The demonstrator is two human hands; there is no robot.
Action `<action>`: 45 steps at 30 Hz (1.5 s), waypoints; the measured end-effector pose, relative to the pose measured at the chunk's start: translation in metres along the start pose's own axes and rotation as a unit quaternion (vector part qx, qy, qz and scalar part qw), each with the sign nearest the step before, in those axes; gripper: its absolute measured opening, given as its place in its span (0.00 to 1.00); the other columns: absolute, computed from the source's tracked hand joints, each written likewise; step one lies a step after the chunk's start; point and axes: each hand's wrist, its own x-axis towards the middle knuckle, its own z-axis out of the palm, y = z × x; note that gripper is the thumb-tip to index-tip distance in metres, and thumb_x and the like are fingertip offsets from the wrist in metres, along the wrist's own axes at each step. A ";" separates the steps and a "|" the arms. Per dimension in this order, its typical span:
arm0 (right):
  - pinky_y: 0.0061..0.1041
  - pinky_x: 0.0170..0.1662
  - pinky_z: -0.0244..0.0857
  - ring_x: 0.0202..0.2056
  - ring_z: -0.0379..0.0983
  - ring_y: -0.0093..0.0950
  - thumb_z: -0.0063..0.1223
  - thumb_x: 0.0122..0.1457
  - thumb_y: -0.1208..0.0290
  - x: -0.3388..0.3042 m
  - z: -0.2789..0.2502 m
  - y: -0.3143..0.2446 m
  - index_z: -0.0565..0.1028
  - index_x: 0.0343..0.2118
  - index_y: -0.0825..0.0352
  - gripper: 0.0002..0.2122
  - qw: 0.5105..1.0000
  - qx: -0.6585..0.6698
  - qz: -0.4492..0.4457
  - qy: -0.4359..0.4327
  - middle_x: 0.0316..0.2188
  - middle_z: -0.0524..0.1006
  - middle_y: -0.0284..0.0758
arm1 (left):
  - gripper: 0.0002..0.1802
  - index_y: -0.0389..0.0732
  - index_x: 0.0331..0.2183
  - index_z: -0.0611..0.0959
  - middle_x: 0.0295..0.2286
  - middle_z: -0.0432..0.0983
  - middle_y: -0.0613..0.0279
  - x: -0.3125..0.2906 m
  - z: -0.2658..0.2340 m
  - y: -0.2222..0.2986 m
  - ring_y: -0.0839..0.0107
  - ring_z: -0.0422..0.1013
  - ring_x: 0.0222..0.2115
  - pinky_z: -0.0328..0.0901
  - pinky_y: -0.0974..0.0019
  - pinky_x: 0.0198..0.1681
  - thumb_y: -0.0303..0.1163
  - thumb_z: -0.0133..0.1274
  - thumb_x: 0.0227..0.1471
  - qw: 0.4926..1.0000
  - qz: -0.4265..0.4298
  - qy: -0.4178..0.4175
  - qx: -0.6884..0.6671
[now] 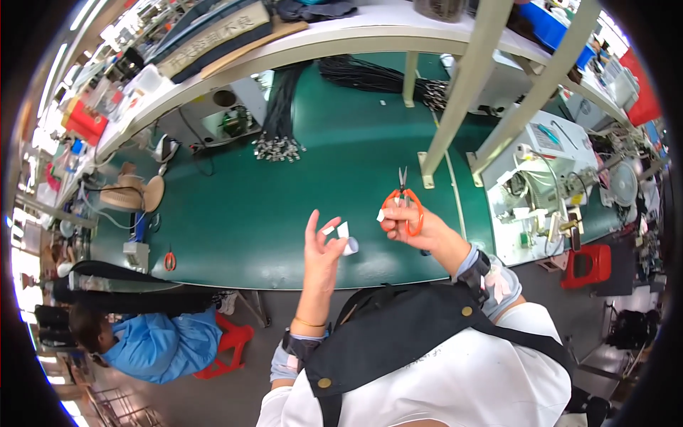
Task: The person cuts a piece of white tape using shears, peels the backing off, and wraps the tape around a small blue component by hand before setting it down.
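Clearly, both hands are raised above the green surface (284, 213), each with something small in it. The left hand (321, 245) pinches a curled white strip (347, 239) between thumb and fingertips, the other fingers spread upward. The right hand (405, 222) is closed around orange snips (404, 203), whose short steel blades point away from the person; a white scrap (380, 215) sits at its fingertips, just beside the handles.

The strip looks like thin paper or tape: very light, limp, quick to crease or tear, and likely to flutter or stick to the skin. I judge it is best pinched near one end, with enough left free for the blades, and with a light grip so it does not crumple. The snips look small, stiff and springy, with smooth plastic loops; the handles are the place to hold them, well back from the sharp tips.

Further off on the surface lie a bundle of black cords (281, 114) with metal ends and a second pair of snips (170, 260) near the front edge. A sewing machine (548, 178) stands to the right. Someone in a blue coat (160, 345) sits low at the left, well apart.
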 end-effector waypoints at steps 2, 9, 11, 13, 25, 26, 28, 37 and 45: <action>0.17 0.23 0.55 0.21 0.63 0.16 0.58 0.47 0.71 0.003 0.025 0.010 0.63 0.18 0.58 0.12 1.000 0.008 0.011 -0.022 0.17 0.65 0.24 | 0.42 0.43 0.57 0.49 0.48 0.59 0.49 -0.004 0.011 0.006 0.77 0.67 0.30 0.66 0.72 0.35 0.18 0.51 0.44 0.999 0.037 0.022 0.022; 0.17 0.24 0.54 0.22 0.62 0.15 0.59 0.47 0.70 0.010 0.046 0.031 0.63 0.18 0.57 0.13 0.999 0.004 0.025 -0.026 0.17 0.64 0.23 | 0.45 0.43 0.57 0.47 0.45 0.59 0.52 -0.011 0.030 0.020 0.82 0.64 0.24 0.64 0.77 0.32 0.17 0.54 0.42 0.979 0.159 0.094 0.081; 0.16 0.23 0.52 0.22 0.61 0.15 0.59 0.46 0.70 0.012 0.051 0.033 0.62 0.17 0.57 0.14 0.999 -0.014 0.010 -0.031 0.17 0.64 0.23 | 0.46 0.43 0.57 0.47 0.46 0.58 0.52 -0.011 0.029 0.022 0.82 0.63 0.24 0.64 0.77 0.31 0.16 0.54 0.41 0.976 0.175 0.097 0.086; 0.16 0.23 0.52 0.22 0.61 0.15 0.59 0.46 0.70 0.013 0.053 0.034 0.61 0.17 0.57 0.14 0.999 -0.023 0.003 -0.034 0.17 0.63 0.23 | 0.47 0.44 0.57 0.46 0.46 0.58 0.52 -0.011 0.029 0.024 0.82 0.63 0.23 0.64 0.78 0.31 0.16 0.54 0.41 0.974 0.184 0.100 0.089; 0.14 0.21 0.51 0.22 0.59 0.15 0.59 0.46 0.75 0.016 0.050 0.030 0.62 0.21 0.58 0.13 0.999 -0.035 -0.013 -0.037 0.19 0.62 0.23 | 0.47 0.44 0.57 0.46 0.46 0.58 0.53 -0.011 0.035 0.028 0.82 0.64 0.24 0.64 0.78 0.30 0.16 0.55 0.41 0.978 0.170 0.092 0.074; 0.14 0.22 0.51 0.22 0.59 0.16 0.60 0.46 0.74 0.015 0.051 0.029 0.62 0.21 0.58 0.14 0.998 -0.043 -0.016 -0.031 0.19 0.62 0.23 | 0.47 0.44 0.57 0.45 0.46 0.57 0.53 -0.011 0.034 0.027 0.81 0.65 0.25 0.64 0.77 0.31 0.16 0.55 0.41 0.979 0.169 0.085 0.076; 0.15 0.22 0.51 0.22 0.59 0.16 0.60 0.45 0.74 0.014 0.051 0.028 0.61 0.22 0.58 0.14 0.998 -0.060 -0.023 -0.020 0.19 0.62 0.23 | 0.48 0.44 0.57 0.44 0.47 0.55 0.53 -0.012 0.034 0.027 0.79 0.66 0.27 0.65 0.75 0.32 0.16 0.54 0.41 0.980 0.167 0.071 0.082; 0.17 0.26 0.59 0.27 0.66 0.16 0.59 0.45 0.77 0.007 0.056 0.028 0.60 0.21 0.61 0.15 0.972 -0.151 -0.170 0.054 0.22 0.69 0.30 | 0.47 0.45 0.57 0.45 0.47 0.56 0.53 -0.012 0.043 0.027 0.81 0.65 0.24 0.65 0.77 0.31 0.17 0.55 0.41 0.977 0.185 0.079 0.075; 0.15 0.30 0.61 0.29 0.70 0.19 0.58 0.45 0.80 -0.004 0.059 0.033 0.61 0.22 0.62 0.14 0.962 -0.131 -0.237 0.032 0.26 0.74 0.37 | 0.48 0.45 0.57 0.43 0.48 0.54 0.52 -0.014 0.048 0.019 0.81 0.64 0.24 0.63 0.78 0.29 0.18 0.54 0.43 0.959 0.231 0.096 0.134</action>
